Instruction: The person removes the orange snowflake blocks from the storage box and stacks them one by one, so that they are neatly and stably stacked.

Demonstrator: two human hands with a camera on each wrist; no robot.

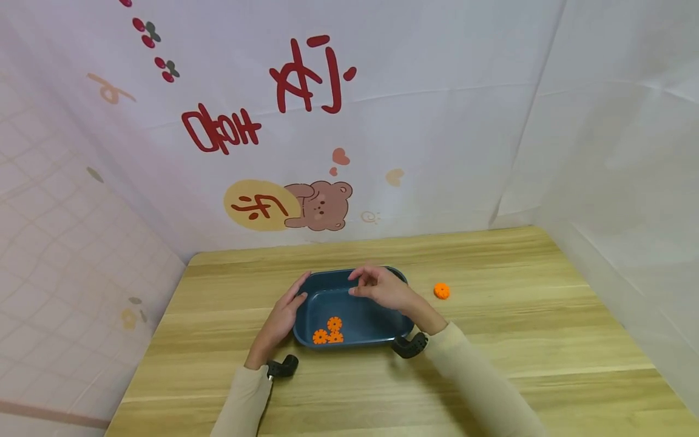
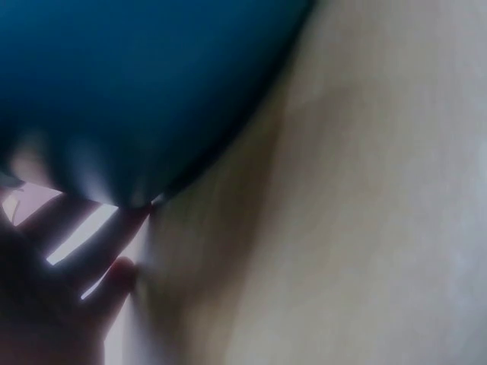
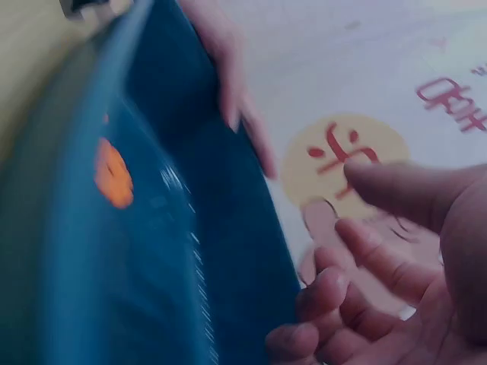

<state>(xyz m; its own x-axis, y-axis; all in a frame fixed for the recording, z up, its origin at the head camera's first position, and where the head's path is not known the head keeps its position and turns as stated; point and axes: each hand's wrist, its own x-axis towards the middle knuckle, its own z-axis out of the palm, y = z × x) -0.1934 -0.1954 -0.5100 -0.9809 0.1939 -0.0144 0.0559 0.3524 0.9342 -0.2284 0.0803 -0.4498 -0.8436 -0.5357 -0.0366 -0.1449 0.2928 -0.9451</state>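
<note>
A dark blue tray [image 1: 349, 345] with rounded corners sits on the wooden table. Three orange notched discs [image 1: 334, 324] lie in its near left part. At the tray's left end is my left hand [image 1: 281, 318], holding the rim with the thumb over the inner side and the long fingers along the outside. My right hand [image 1: 390, 291] hovers above the tray's right half. Its fingers are loosely bent, and in the right wrist view the thumb stands apart from them with nothing between. The left wrist view is blurred.
One more orange disc [image 1: 442, 291] lies on the table [image 1: 491, 340] to the right of the tray. A white printed cloth [image 1: 437, 121] hangs behind the table, with more cloth at both sides. Each wrist carries a black camera mount [image 1: 409, 346].
</note>
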